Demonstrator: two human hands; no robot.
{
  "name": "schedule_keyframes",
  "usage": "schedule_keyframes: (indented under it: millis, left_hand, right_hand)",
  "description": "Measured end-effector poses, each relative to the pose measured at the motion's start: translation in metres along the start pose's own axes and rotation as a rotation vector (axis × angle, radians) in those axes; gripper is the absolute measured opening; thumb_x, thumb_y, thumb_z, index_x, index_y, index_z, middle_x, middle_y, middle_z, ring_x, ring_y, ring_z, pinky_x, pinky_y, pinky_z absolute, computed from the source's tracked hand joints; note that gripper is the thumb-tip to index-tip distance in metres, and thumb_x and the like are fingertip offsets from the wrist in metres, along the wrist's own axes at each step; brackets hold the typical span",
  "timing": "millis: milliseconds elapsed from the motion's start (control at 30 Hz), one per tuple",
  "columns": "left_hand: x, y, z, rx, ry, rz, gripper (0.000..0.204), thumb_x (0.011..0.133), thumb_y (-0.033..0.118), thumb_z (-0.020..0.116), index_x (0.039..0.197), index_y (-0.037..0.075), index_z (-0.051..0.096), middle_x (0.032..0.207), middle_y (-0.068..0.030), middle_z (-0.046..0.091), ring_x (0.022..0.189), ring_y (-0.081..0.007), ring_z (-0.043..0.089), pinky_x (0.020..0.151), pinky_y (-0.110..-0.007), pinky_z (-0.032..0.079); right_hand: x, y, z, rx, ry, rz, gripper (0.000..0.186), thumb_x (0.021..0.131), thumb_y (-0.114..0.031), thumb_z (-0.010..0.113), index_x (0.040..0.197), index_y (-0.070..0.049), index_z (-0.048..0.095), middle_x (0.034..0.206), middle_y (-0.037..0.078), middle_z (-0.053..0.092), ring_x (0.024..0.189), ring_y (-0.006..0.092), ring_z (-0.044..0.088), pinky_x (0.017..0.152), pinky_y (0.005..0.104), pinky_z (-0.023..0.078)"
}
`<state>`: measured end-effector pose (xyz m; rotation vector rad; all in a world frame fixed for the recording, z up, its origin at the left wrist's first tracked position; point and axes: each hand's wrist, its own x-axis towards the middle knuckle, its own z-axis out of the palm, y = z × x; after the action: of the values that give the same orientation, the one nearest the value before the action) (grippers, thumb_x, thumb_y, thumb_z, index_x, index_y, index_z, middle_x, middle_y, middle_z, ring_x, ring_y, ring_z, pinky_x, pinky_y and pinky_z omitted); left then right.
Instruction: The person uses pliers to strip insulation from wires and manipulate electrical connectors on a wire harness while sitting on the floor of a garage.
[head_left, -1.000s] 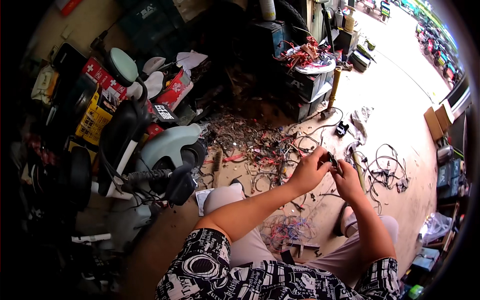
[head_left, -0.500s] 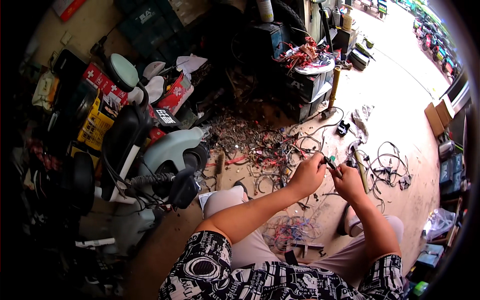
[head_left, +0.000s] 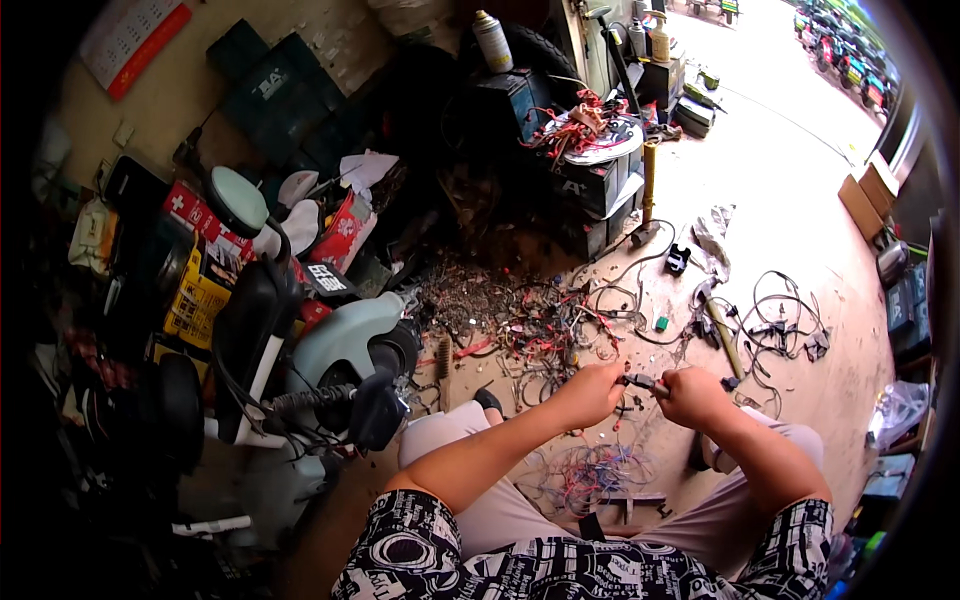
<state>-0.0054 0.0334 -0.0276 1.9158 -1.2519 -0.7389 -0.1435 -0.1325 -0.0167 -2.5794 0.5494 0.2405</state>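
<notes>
Both hands are raised over the floor in front of my knees, a short gap between them. My right hand (head_left: 697, 400) is closed round what look like pliers (head_left: 650, 384), their grey metal end pointing left. Pinched together, the fingers of my left hand (head_left: 592, 397) are at the tip of that tool, on something small and dark that I cannot make out. Beyond the hands a green connector (head_left: 661, 324) lies on the floor. Below them, between my legs, is a tangle of thin blue and red wires (head_left: 597, 474).
A heap of wire scraps (head_left: 520, 315) spreads ahead. To the left stands a pale green scooter body (head_left: 350, 345). Cables (head_left: 785, 315) and a yellowish rod (head_left: 722, 335) lie to the right. Batteries (head_left: 590, 185) topped with red wires are stacked beyond the heap.
Both hands have come lower and nearer to my body, and the gap between them has widened. The tool's grey end now shows more plainly. The view has shifted slightly.
</notes>
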Motion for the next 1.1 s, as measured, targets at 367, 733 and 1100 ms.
schedule_keyframes:
  millis: [367, 733, 1100]
  left_hand:
    - [0.004, -0.002, 0.005, -0.023, -0.103, -0.055, 0.017, 0.084, 0.012, 0.057, 0.095, 0.0, 0.058, 0.081, -0.0204, 0.061, 0.076, -0.0358, 0.061, 0.068, -0.042, 0.048]
    - [0.033, 0.019, -0.008, -0.805, 0.129, -0.238, 0.013, 0.094, 0.011, 0.052, 0.103, 0.003, 0.056, 0.092, -0.0048, 0.063, 0.064, -0.0078, 0.06, 0.047, -0.019, 0.043]
    - [0.033, 0.017, -0.008, -0.979, 0.153, -0.277, 0.015, 0.094, 0.007, 0.052, 0.108, 0.0, 0.054, 0.098, -0.0094, 0.064, 0.079, -0.018, 0.067, 0.059, -0.025, 0.055]
  right_hand:
    - [-0.003, 0.01, -0.006, -0.099, -0.066, -0.026, 0.025, 0.08, -0.031, 0.059, 0.076, -0.007, 0.065, 0.071, 0.016, 0.064, 0.07, 0.0353, 0.064, 0.063, 0.045, 0.05]
    - [0.014, -0.008, -0.013, 0.201, 0.168, 0.026, 0.026, 0.083, -0.025, 0.059, 0.087, 0.0, 0.055, 0.082, 0.02, 0.061, 0.082, 0.0371, 0.061, 0.072, 0.0447, 0.048]
    - [0.011, -0.014, -0.015, 0.074, 0.319, -0.072, 0.029, 0.083, -0.025, 0.062, 0.091, 0.0, 0.05, 0.087, 0.018, 0.055, 0.085, 0.0344, 0.056, 0.075, 0.0422, 0.046]
